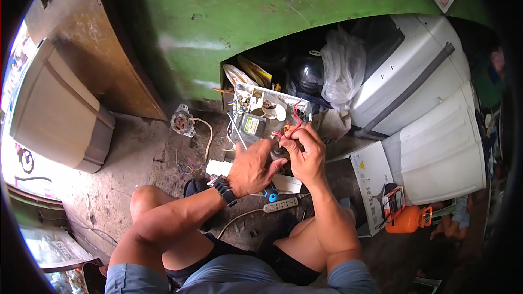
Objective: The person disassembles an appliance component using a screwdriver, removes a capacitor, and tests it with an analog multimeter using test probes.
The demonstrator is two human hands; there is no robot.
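My right hand [306, 155] is closed in a pinch on red wires [296, 122], just above an opened appliance chassis. My left hand [252, 167], with a dark watch on its wrist, curls around a small dark round part [278, 153] below the wires. Its far fingers are partly hidden. Beside the left fingers, within the chassis, sits a grey transformer [250, 126] with a green-and-white label. The white perforated chassis panel [278, 97] stands behind. A thin pale rod [236, 130] leans at the transformer's left.
A loose motor [182, 121] with a cable lies on the floor to the left. Near my knees are a power strip [280, 204] and a blue-black tool handle [270, 192]. To the right stand a white metal casing [372, 179] and an orange canister [406, 220].
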